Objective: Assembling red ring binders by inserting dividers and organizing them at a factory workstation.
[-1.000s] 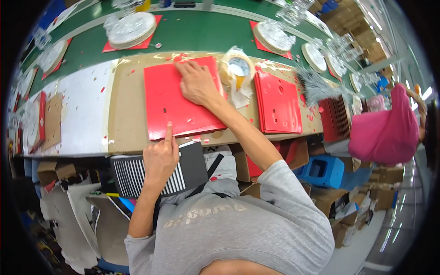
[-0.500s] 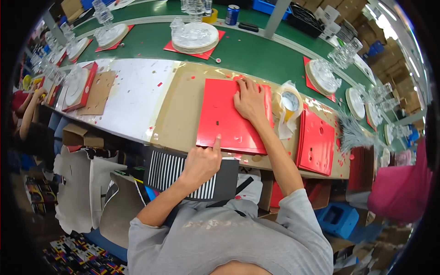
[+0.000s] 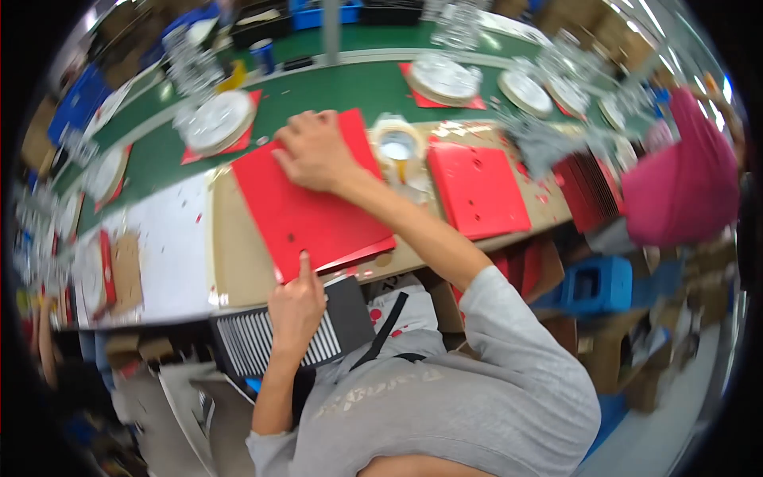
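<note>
A flat red cardboard sheet with small punched holes lies tilted on top of more red sheets at the bench's near edge. My right hand reaches across it, its bent fingers curled over the far edge. My left hand holds the near left corner. Its index finger is stretched out onto the sheet beside a hole, and its other fingers are curled in. The thumb's grip under the sheet is hard to make out. To the right sits another stack of red sheets with holes.
Rolls of tape stand between the stacks. White round bases with clear parts rest on red squares along the green bench. A black-and-white striped panel is below my left hand. A person in a pink top is at right.
The view has swung to the right. The top red sheet has turned and no longer lines up with those beneath it. My right hand's fingers are more bent at its far edge.
</note>
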`<state>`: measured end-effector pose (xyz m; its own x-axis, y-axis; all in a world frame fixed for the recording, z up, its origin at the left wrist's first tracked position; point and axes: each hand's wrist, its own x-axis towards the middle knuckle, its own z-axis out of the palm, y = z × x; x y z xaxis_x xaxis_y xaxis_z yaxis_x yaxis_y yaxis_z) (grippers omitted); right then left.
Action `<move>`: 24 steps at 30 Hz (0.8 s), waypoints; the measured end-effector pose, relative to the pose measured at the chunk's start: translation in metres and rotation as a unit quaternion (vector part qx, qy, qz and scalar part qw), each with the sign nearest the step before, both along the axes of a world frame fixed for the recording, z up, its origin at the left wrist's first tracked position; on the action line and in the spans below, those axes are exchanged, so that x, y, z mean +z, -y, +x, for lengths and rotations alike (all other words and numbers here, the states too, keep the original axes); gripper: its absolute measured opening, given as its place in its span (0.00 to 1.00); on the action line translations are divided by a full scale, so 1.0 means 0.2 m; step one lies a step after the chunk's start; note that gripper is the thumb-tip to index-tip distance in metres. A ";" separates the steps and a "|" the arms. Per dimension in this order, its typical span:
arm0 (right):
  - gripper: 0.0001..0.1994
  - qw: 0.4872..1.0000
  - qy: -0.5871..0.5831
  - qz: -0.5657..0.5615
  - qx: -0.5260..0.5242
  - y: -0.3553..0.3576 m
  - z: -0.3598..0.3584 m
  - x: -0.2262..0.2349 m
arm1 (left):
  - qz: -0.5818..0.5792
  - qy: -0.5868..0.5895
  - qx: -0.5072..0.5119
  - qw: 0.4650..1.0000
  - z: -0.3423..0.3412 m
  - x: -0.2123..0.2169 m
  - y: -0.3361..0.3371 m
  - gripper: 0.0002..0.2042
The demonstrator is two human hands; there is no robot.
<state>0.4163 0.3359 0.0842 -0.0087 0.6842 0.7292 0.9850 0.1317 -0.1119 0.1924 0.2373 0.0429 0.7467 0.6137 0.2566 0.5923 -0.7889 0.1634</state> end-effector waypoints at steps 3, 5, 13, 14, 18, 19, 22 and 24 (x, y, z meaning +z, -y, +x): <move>0.13 0.998 0.003 0.049 -0.025 0.09 -0.02 0.07 | -0.008 0.042 0.000 0.999 -0.02 -0.02 -0.01 0.17; 0.13 0.996 0.006 0.072 -0.047 0.13 0.04 0.11 | -0.009 0.061 -0.009 0.998 -0.01 0.02 -0.03 0.17; 0.17 0.988 -0.019 0.118 -0.102 0.42 0.80 0.31 | -0.072 0.184 -0.079 0.977 -0.16 0.28 0.00 0.08; 0.18 0.988 -0.063 0.031 -0.138 0.50 0.96 0.30 | -0.066 0.225 -0.069 0.970 -0.14 0.28 0.00 0.03; 0.30 0.936 -0.173 -0.159 -0.261 0.77 1.53 0.04 | -0.140 0.226 0.001 0.964 -0.14 0.29 -0.08 0.13; 0.30 0.923 -0.198 -0.191 -0.270 0.82 1.61 -0.03 | -0.158 0.210 0.020 0.965 -0.14 0.29 -0.09 0.13; 0.31 0.919 -0.152 -0.242 -0.270 0.91 1.62 -0.22 | -0.168 0.194 0.042 0.966 -0.12 0.26 -0.13 0.14; 0.27 0.924 -0.164 -0.249 -0.240 0.91 1.59 -0.33 | -0.167 0.192 0.048 0.966 -0.12 0.23 -0.13 0.15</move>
